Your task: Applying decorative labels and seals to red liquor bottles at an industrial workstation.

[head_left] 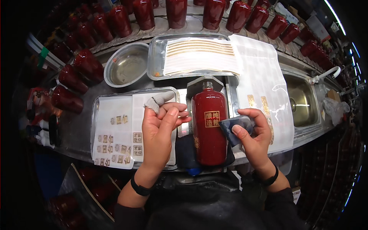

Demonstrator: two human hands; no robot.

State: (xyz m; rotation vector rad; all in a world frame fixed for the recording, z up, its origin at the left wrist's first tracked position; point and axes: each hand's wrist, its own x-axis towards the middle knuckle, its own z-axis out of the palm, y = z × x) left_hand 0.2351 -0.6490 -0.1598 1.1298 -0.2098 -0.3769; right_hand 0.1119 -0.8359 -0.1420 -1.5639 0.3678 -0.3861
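Note:
A dark red bottle (209, 147) with a clear glass neck lies in front of me on a metal stand, its neck pointing away. A gold decal (211, 119) sits on its upper face. My right hand (255, 132) grips a dark blue flat scraper (231, 130), thumb on top, its edge at the bottle's right side beside the decal. To the bottle's left hovers my left hand (161, 130), palm turned up and fingers loosely curled apart, holding nothing. A grey finger cover (159, 100) wraps one of its fingers. Under the bottle is a dark blue cloth (186, 153).
Decal sheets lie on a left tray (96, 126), a back tray (151, 57) with gold strips, and a white sheet (264, 69) at right. A round water basin (126, 65) stands behind left. A sink (303, 101) is at right. Red bottles (176, 13) line a curved conveyor.

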